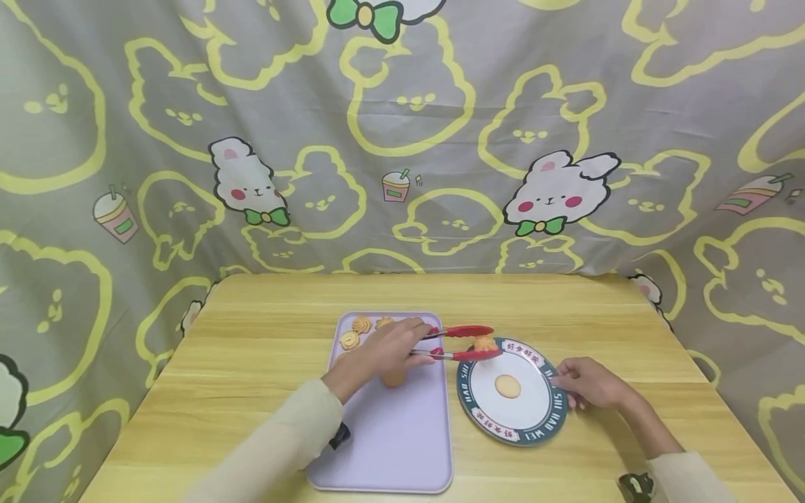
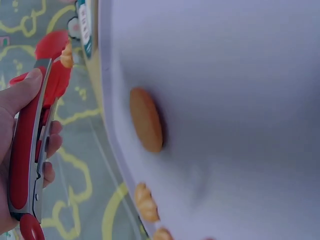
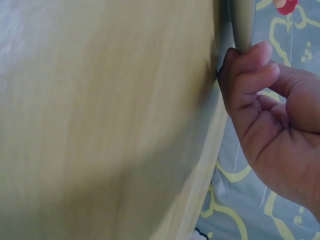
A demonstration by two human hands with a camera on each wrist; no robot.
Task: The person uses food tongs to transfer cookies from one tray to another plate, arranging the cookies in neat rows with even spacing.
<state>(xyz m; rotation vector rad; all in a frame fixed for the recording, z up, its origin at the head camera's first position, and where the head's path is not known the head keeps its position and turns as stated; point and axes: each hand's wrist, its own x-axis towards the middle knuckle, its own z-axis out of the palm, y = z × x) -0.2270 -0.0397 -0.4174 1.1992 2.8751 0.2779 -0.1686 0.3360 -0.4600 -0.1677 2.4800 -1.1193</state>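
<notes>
My left hand (image 1: pixel 393 346) grips a pair of red-tipped tongs (image 2: pixel 26 155) and reaches over the lilac tray (image 1: pixel 409 447). A swirled piped cookie (image 1: pixel 486 343) sits between the tong tips, over the far left rim of the plate; whether both tips touch it I cannot tell. On the white plate (image 1: pixel 533 391) with its dark green lettered border lies a flat round cookie (image 1: pixel 507 386). My right hand (image 1: pixel 591 383) pinches the plate's right rim between thumb and fingers. A smooth brown cookie (image 2: pixel 146 120) lies on the tray, partly under my left hand in the head view.
More swirled cookies (image 1: pixel 361 324) lie at the tray's far left, some hidden by my left hand. Tray and plate stand side by side on a wooden table (image 1: pixel 251 363). A patterned curtain (image 1: pixel 453 175) hangs behind the table and along both sides.
</notes>
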